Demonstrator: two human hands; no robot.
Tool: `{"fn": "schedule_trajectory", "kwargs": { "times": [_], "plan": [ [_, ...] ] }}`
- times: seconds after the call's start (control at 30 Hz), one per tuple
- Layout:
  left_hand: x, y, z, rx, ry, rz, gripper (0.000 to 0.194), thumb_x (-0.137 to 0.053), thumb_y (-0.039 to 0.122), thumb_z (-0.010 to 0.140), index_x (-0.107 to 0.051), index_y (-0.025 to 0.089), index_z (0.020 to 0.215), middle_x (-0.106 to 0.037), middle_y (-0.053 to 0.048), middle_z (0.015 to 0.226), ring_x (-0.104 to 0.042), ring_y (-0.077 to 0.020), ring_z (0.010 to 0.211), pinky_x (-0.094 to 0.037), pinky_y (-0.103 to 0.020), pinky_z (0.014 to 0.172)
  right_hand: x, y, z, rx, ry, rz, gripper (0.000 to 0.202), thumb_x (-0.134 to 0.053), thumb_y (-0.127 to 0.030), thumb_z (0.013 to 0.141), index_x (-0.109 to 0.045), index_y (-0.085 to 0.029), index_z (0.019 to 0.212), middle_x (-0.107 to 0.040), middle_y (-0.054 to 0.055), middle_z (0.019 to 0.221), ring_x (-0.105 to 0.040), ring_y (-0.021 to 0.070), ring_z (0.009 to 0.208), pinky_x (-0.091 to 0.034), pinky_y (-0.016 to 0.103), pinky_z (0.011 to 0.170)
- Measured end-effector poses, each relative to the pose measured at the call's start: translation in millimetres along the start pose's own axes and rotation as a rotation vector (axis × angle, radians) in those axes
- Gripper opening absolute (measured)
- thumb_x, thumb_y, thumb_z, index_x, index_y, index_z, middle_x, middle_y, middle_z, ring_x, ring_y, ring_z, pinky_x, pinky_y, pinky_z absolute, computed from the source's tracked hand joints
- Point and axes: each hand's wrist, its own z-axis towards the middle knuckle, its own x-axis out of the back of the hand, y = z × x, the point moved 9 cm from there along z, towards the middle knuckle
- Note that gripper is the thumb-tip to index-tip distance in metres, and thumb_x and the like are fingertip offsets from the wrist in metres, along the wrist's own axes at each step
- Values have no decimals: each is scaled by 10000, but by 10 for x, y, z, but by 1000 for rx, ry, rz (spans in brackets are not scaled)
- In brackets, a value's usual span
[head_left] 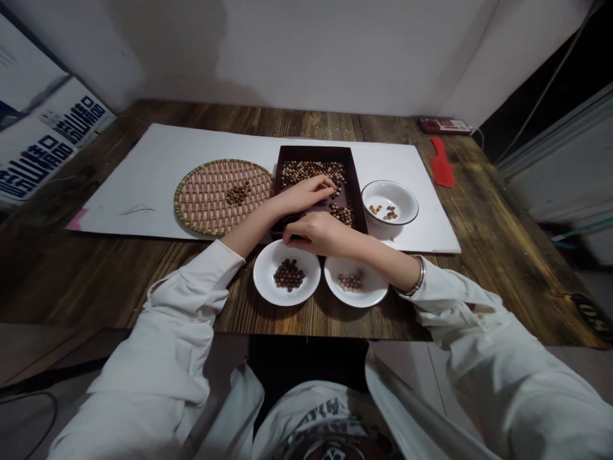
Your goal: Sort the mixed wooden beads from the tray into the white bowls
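Observation:
Over the dark rectangular box (357, 191), my left hand (311, 193) reaches in from the left, its fingers stretched out among the mixed brown and pale beads (311, 171). Nothing shows in it. My right hand (318, 231) crosses below, its fingers pinched together and pointing down at the box's near edge, above the rim of a white bowl (262, 281). Whatever the pinch holds is hidden. Dark brown beads (288, 275) lie in that bowl. Under my right wrist, a second white bowl (335, 295) contains pale pinkish beads (351, 280).
A round woven tray (201, 198) with brown beads (237, 191) lies left on a white board (143, 160). Right of the box stands a dark-rimmed white bowl (405, 203) with a few tan pieces. Farther right are a red scraper-like tool (440, 165) and a red device (443, 126).

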Motion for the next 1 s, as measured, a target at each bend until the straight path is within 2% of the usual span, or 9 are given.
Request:
{"fn": "schedule_trajectory", "kwargs": {
  "times": [0.53,0.83,0.93,1.0],
  "plan": [
    [73,-13,55,-96,79,198,244,-486,278,891,-636,172,1052,-626,-65,1177,-524,-202,1179,-338,-365,1104,9,-2,1,-12,4,-13,122,-557,-162,902,-679,-154,897,-697,36,773,-572,131,669,-327,236,623],
    [182,-79,47,-9,159,299,259,-481,259,894,-632,166,1083,-594,-80,1200,-491,-216,1228,-306,-373,1136,18,-9,-4,-20,-3,-19,119,-558,-153,895,-676,-160,899,-707,40,799,-578,134,687,-324,236,628],
    [154,-164,44,76,125,411,339,-486,268,896,-601,153,1193,-566,-105,1285,-461,-235,1293,-296,-379,1151,11,0,-4,-25,-5,-26,121,-558,-153,895,-678,-158,900,-709,37,791,-578,132,677,-323,235,624],
    [96,-241,31,158,56,503,421,-503,299,898,-561,147,1286,-487,-131,1416,-373,-272,1391,-252,-406,1181,15,-7,-2,-13,8,-31,118,-562,-157,896,-680,-152,896,-713,38,791,-576,132,668,-328,237,629]
  ]
}}
